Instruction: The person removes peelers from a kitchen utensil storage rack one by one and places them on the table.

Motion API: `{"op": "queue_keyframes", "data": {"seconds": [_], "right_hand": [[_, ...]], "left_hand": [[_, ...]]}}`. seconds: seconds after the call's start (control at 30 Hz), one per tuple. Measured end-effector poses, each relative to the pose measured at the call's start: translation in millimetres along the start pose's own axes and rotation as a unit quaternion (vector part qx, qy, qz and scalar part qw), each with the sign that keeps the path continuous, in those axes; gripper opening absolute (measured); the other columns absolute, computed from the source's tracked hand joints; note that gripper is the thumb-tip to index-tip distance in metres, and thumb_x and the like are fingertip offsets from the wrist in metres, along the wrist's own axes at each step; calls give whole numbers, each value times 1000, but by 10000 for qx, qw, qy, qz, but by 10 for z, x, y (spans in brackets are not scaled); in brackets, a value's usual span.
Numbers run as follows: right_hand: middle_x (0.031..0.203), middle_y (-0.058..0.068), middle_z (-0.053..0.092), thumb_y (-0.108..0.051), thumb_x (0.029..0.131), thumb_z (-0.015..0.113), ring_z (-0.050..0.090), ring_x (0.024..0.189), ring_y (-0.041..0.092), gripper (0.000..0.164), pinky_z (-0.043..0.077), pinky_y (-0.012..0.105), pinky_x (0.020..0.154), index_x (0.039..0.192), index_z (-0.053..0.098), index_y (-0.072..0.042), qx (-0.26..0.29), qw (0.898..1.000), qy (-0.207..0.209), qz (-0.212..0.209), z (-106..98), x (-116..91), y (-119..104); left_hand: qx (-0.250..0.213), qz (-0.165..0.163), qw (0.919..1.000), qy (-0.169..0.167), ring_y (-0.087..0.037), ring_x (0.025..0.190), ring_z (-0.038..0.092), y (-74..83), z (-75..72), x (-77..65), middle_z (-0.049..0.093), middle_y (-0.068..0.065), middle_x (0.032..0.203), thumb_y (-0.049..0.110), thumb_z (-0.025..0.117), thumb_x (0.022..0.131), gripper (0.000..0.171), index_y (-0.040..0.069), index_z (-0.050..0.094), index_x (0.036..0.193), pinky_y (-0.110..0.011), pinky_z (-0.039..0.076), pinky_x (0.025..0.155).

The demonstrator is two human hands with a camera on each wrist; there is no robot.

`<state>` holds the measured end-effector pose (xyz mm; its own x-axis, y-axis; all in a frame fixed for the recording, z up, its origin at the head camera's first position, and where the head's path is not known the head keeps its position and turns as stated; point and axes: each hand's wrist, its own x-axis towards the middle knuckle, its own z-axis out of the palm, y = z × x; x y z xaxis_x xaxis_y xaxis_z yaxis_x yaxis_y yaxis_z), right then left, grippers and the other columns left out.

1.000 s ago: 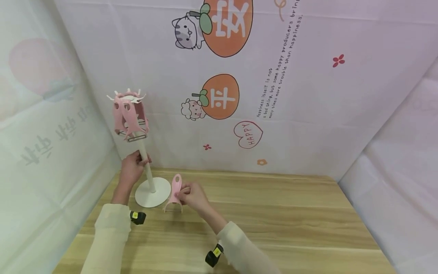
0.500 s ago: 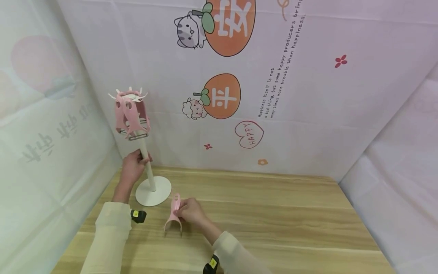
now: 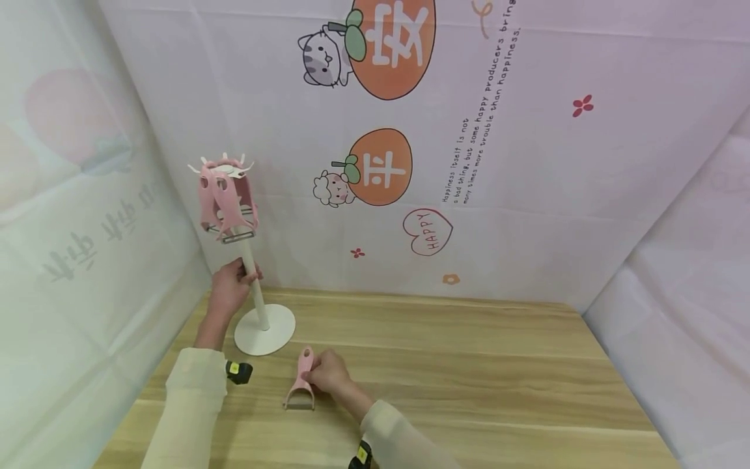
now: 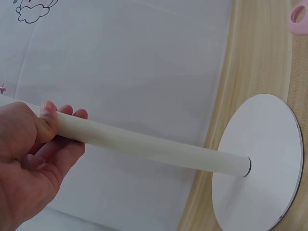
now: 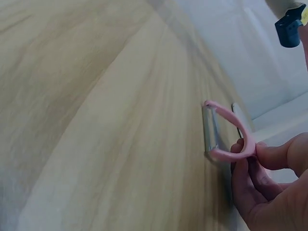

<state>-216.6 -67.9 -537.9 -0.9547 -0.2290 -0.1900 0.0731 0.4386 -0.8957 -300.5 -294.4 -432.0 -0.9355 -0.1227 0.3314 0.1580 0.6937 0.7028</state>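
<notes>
My left hand [image 3: 230,286] grips the white pole [image 4: 144,148] of an upright stand, above its round white base [image 3: 280,331]. Several pink peelers [image 3: 232,207] hang in a ring from the white hooks at the stand's top. To the right of the base, my right hand [image 3: 329,372] pinches another pink peeler [image 3: 303,376] by its handle, with the blade end toward me. The right wrist view shows the thumb and fingers on the peeler close to its curved head [image 5: 236,154]; the metal blade [image 5: 210,129] lies near the tabletop.
The wooden table [image 3: 469,365] ends at a printed white cloth backdrop [image 3: 504,247]. White cloth walls [image 3: 64,195] rise at both sides, the left one close to the stand and left arm. A black wrist camera [image 3: 239,372] sits on the left sleeve.
My right hand has brought the peeler toward me, away from the stand's base, and lower toward the table. My left hand keeps its hold on the pole.
</notes>
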Motion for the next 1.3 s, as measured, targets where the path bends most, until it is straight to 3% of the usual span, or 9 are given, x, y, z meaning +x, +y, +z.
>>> {"op": "queue_keyframes", "data": {"seconds": [0.27, 0.47, 0.7, 0.93, 1.3], "right_hand": [[53, 0, 61, 2, 80, 76, 50, 47, 6, 15, 40, 15, 42, 66, 69, 0, -334, 9988, 57, -365, -35, 31, 120], [48, -7, 53, -10, 82, 79, 43, 43, 3, 25, 33, 15, 39, 62, 65, -5, -1258, 9871, 133, -977, -121, 53, 132], [69, 0, 60, -20, 85, 77, 49, 57, 7, 22, 41, 18, 48, 86, 62, -5, -1734, 9786, -5, -1109, -243, 67, 82], [84, 13, 71, -16, 91, 72, 62, 63, 11, 26, 52, 22, 55, 105, 62, 2, -1520, 9814, -177, -1161, -436, 117, -9], [75, 5, 68, -21, 93, 70, 57, 59, 8, 22, 49, 21, 55, 104, 65, -2, -1368, 9825, -86, -1259, -628, 167, -51]], "left_hand": [[-103, -26, 9999, -51, -44, 104, 68, 30, 14, 25, 72, -27, 103, 0, 56, 99, 11, -6, 64, 104, -57, 55, 93], [-116, 15, 9999, -55, -43, 104, 68, 42, 40, 50, 72, -26, 103, 1, 57, 99, 11, -5, 64, 104, -57, 55, 93], [-182, 67, 9998, 30, -43, 101, 69, 27, 47, 35, 72, -28, 102, -1, 58, 98, 11, -7, 65, 104, -57, 56, 92], [-425, -52, 9989, 191, -45, 100, 70, 11, 16, 17, 71, -31, 105, -5, 59, 95, 15, -11, 65, 107, -57, 55, 92], [-604, -212, 9971, 411, -42, 98, 72, 1, -3, -8, 72, -30, 103, -4, 64, 92, 15, -12, 68, 104, -53, 58, 90]]}}
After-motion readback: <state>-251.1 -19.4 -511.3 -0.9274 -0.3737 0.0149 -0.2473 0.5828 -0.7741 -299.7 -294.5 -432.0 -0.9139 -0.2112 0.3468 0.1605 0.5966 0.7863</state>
